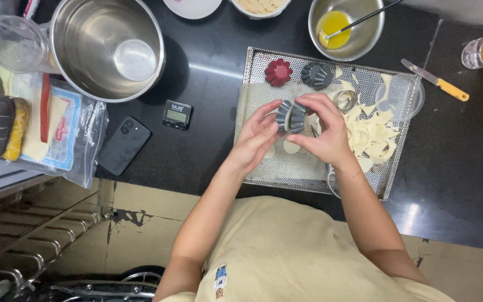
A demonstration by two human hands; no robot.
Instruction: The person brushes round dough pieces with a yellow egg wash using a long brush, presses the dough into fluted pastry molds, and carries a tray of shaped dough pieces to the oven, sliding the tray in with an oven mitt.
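Both hands meet above the perforated metal tray (264, 168) on the black table (219, 112). The left hand (255, 137) and the right hand (325, 131) together grip a small fluted tart mould (290, 116), fingers closed around its sides. Pale dough scraps (373, 137) lie just beside the right hand, with a red mould (278, 72) farther up the tray.

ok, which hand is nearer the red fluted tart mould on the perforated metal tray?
Left. The left hand sits just below the red fluted tart mould; the right hand is below and further right of it. Neither touches it.
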